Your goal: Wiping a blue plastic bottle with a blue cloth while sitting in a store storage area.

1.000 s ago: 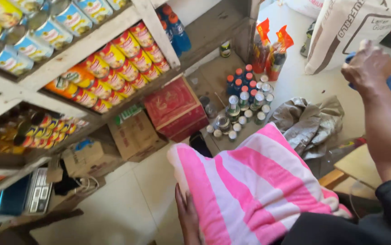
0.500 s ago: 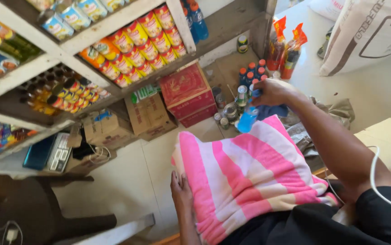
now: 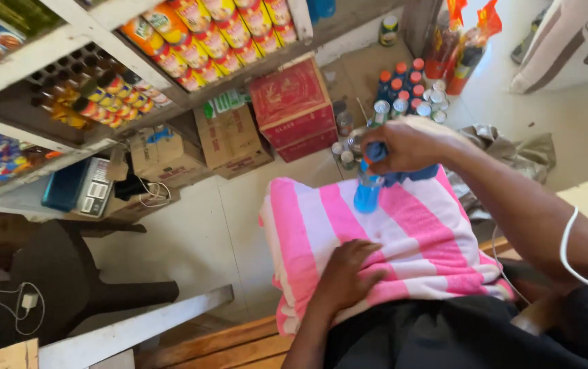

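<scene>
**Bottle brought over the towel**

Since the earlier frame, right hand (image 3: 410,145) has carried the blue bottle (image 3: 368,188) in above the towel (image 3: 403,236), fingers closed round its top. Left hand (image 3: 348,273) lies flat on the cloth, gripping nothing. Wetting the fabric seems in hand; next calls for steady aim. Count: one bottle, one towel, two hands, one red box (image 3: 294,102)

bare forearms, black clothing (image 3: 444,335), thin white cable (image 3: 567,246) over right arm
</scene>
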